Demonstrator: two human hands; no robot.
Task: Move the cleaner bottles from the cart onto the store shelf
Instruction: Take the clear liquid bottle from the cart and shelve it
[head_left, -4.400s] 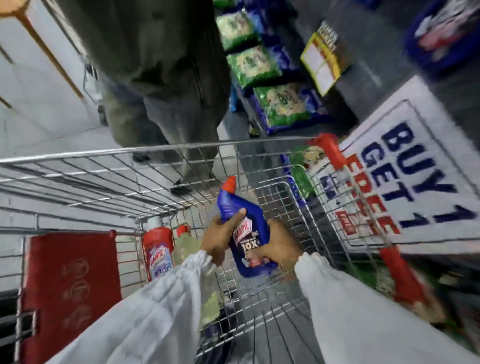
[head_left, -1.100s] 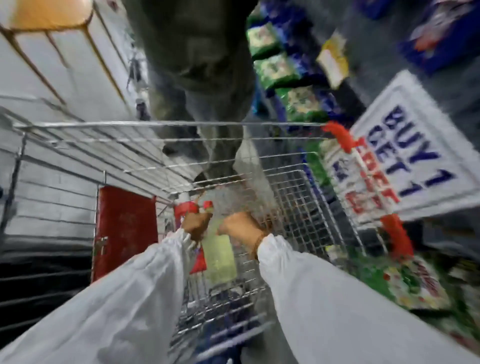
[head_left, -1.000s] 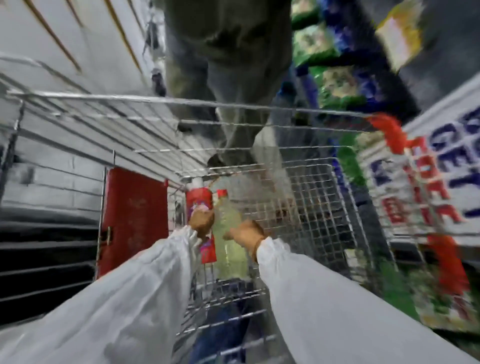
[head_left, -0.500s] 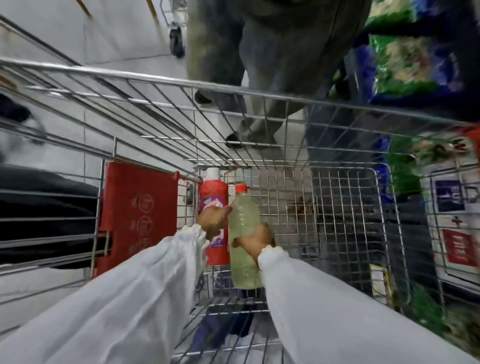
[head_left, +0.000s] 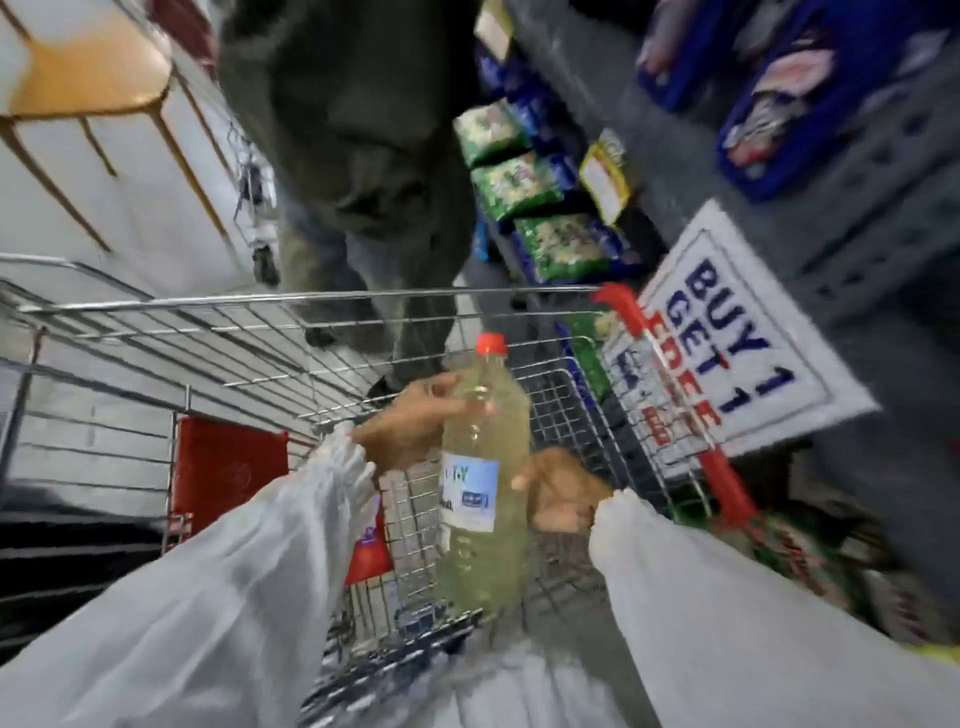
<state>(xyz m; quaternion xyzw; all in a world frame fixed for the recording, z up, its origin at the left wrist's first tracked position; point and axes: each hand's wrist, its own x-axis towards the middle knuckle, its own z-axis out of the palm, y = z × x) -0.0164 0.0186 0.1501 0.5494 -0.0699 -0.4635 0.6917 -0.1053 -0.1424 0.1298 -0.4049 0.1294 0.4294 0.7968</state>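
Note:
A tall clear bottle of pale yellow-green cleaner with a red cap and a blue-white label is held upright above the wire cart. My left hand grips its upper body near the shoulder. My right hand holds its right side at label height. A red cleaner bottle stands in the cart behind my left sleeve, mostly hidden. The store shelf rises at the right.
A person in dark clothes stands just beyond the cart's far rim. A white "BUY 1 GET 1" sign leans at the shelf by the cart's red handle. Green packets fill lower shelves. A red cart flap is at left.
Both hands have lifted the yellow-green bottle up from beside the red bottle in the cart. My view has tilted up and to the right, toward the shelf and sign.

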